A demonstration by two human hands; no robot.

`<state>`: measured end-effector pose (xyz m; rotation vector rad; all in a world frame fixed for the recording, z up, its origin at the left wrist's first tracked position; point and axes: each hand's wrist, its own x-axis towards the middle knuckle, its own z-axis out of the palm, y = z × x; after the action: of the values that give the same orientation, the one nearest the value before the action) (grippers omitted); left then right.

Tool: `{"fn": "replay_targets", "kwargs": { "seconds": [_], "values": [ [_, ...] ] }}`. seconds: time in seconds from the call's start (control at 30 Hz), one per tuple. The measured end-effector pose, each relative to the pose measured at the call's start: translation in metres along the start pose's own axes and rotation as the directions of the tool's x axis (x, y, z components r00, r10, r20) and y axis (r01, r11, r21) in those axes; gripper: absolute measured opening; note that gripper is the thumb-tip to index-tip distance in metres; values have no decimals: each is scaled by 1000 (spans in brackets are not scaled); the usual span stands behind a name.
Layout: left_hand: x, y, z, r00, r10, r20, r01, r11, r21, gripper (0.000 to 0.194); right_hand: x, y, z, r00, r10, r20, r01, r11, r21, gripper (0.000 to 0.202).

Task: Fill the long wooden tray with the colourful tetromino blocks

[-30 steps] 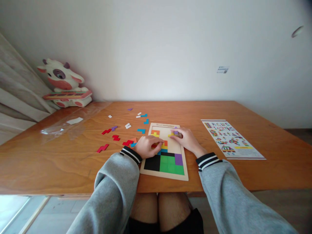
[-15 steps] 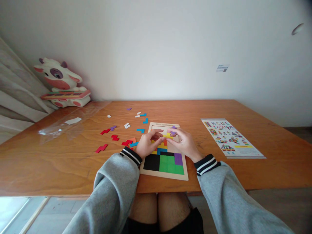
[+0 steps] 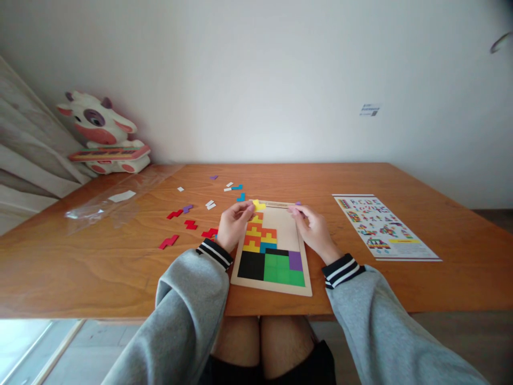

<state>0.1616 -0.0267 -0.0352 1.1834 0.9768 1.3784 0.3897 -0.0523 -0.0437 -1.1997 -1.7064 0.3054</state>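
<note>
My left hand [image 3: 233,227] pinches a yellow puzzle piece [image 3: 258,205] between thumb and fingertips, over the far left part of the wooden puzzle board [image 3: 271,289]. Orange and yellow pieces [image 3: 254,230] fill the board's left side. Nearer me lie black [image 3: 251,266], green [image 3: 280,270] and purple blocks [image 3: 295,261]. My right hand [image 3: 315,230] is closed at the board's upper right edge. A bit of a purple puzzle piece [image 3: 298,203] shows behind its fingers, mostly hidden. Bare wood [image 3: 284,224] shows between the hands.
Loose red [image 3: 169,242], blue [image 3: 241,197], purple [image 3: 187,208] and white pieces [image 3: 210,205] lie left of the board. A printed pattern sheet [image 3: 385,227] is on the right. Clear plastic [image 3: 96,208] and a cow keyboard toy [image 3: 108,133] are at the far left.
My hands have drawn apart. The yellow piece, between both hands before, has gone left with my left hand; my right hand has shifted right, the purple piece moving along with it.
</note>
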Motion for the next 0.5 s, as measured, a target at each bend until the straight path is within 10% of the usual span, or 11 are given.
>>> {"fn": "replay_targets", "kwargs": {
  "seconds": [0.2, 0.5],
  "values": [
    [14, -1, -15, 982, 10, -190, -35, 991, -131, 49, -5, 24, -5, 992, 124, 18, -116, 961, -253, 33],
    [25, 8, -73, 942, 161, -295, -113, 978, 174, 49, -5, 31, 1, 983, -39, 180, 90, 954, -285, 29]
  ]
}}
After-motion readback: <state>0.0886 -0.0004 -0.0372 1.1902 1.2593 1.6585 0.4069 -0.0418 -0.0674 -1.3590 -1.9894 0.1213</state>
